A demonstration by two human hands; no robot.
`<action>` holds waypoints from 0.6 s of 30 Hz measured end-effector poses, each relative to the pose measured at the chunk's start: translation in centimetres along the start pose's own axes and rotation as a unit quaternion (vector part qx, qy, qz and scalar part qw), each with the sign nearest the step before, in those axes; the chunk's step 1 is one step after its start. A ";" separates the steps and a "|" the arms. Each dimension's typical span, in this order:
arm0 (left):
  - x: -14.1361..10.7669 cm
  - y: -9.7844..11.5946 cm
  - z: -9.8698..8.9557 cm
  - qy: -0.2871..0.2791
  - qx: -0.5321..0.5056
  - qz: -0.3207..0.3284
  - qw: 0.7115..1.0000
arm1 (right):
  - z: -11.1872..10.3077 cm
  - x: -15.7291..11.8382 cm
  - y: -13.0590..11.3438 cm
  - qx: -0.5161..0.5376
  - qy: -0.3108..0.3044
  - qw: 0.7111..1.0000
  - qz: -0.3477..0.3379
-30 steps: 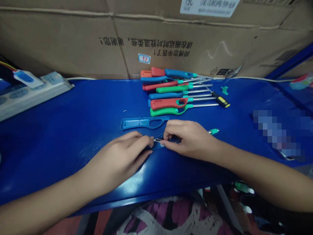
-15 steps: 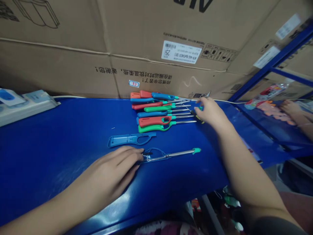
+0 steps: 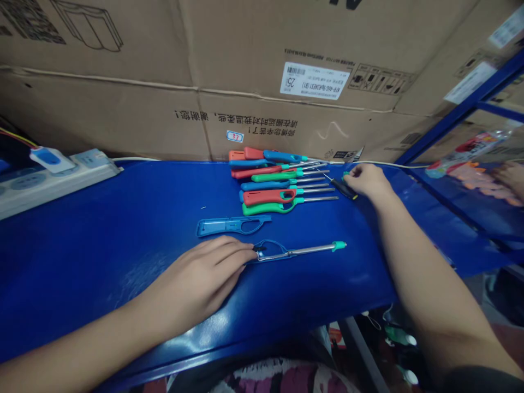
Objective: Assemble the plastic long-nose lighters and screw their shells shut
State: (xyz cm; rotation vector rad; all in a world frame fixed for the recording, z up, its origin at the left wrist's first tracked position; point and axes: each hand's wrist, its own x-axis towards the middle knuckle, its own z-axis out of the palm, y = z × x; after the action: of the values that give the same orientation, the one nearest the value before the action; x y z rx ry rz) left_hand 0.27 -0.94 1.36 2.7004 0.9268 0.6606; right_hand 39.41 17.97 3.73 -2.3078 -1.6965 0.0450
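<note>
My left hand (image 3: 216, 265) is closed over the handle end of an opened blue stick lighter (image 3: 282, 254), holding it on the table. A long metal tube runs right from its trigger loop, with a teal collar (image 3: 339, 245) near the tip. The other blue handle half (image 3: 229, 224) lies just behind, hollow side up. At the back right, the fingers of my right hand (image 3: 366, 180) are pinched on a small teal piece (image 3: 346, 176), mostly hidden. Beside them lies a black-handled screwdriver (image 3: 345, 188). Several red, green and blue lighters (image 3: 270, 196) lie in a row left of it.
Large cardboard boxes (image 3: 245, 71) wall the back of the blue table (image 3: 155, 218). A white power strip (image 3: 61, 183) stands at the left. On the right are a blue metal frame (image 3: 446, 128), a plastic bottle (image 3: 466, 153) and another person's hand (image 3: 511, 177).
My right hand has drawn slightly away from the lighter tips and screwdriver, now with a teal piece in its fingers. My left hand keeps its hold. The camera view has shifted.
</note>
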 end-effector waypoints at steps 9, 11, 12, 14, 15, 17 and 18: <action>0.4 -0.6 0.4 -0.016 -0.017 -0.059 0.998 | -3.0 -7.4 -5.3 0.177 -0.301 0.879 -0.325; 0.4 -0.8 0.5 -0.016 -0.027 -0.068 0.997 | -2.7 -9.1 -6.3 0.142 -0.389 0.828 -0.378; 0.4 -0.8 0.6 -0.017 -0.030 -0.071 0.997 | -2.6 -9.8 -6.7 0.114 -0.397 0.822 -0.391; 0.4 -0.8 0.6 -0.019 -0.030 -0.077 0.996 | -2.3 -10.5 -7.0 0.074 -0.371 0.834 -0.401; 0.3 -0.7 0.5 -0.020 -0.030 -0.078 0.996 | -2.2 -10.6 -7.0 0.066 -0.348 0.844 -0.402; 0.3 -0.7 0.5 -0.021 -0.032 -0.081 0.996 | -2.1 -10.4 -6.7 0.059 -0.305 0.861 -0.403; 0.3 -0.6 0.4 -0.019 -0.033 -0.083 0.996 | -2.1 -10.2 -6.5 0.054 -0.290 0.865 -0.407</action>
State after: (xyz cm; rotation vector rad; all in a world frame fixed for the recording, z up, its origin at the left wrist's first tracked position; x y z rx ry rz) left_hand 0.36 -0.27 0.87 2.5353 1.0840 0.5918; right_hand 30.57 9.70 5.90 -1.3824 -2.7385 0.6924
